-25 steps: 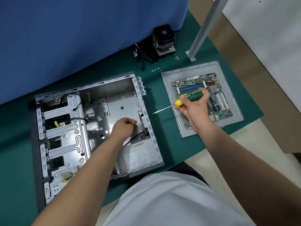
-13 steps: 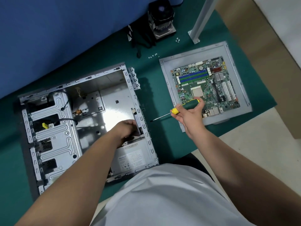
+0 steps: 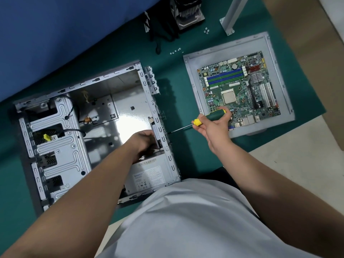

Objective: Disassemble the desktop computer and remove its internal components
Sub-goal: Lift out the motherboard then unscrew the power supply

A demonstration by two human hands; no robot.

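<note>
The open grey computer case (image 3: pixel 55 146) lies on its side on the green mat. The grey power supply (image 3: pixel 149 175) sits in its near right corner. My left hand (image 3: pixel 143 142) is inside the case at the power supply's far edge, against the rear wall, fingers curled; what they hold is hidden. My right hand (image 3: pixel 214 127) grips a green and yellow screwdriver (image 3: pixel 204 120). Its tip touches the outside of the case's rear wall. The removed motherboard (image 3: pixel 240 84) lies on the grey side panel (image 3: pixel 191 81) at the right.
A CPU cooler with fan (image 3: pixel 188 12) and black cables (image 3: pixel 160 34) lie at the back. Loose screws (image 3: pixel 175 51) sit near them. A white post (image 3: pixel 232 15) stands at the back right. A blue partition (image 3: pixel 55 34) borders the mat.
My left hand moved down to the power supply's far edge by the rear wall. My right hand brought the screwdriver left until its tip met the rear wall. The view tilted closer.
</note>
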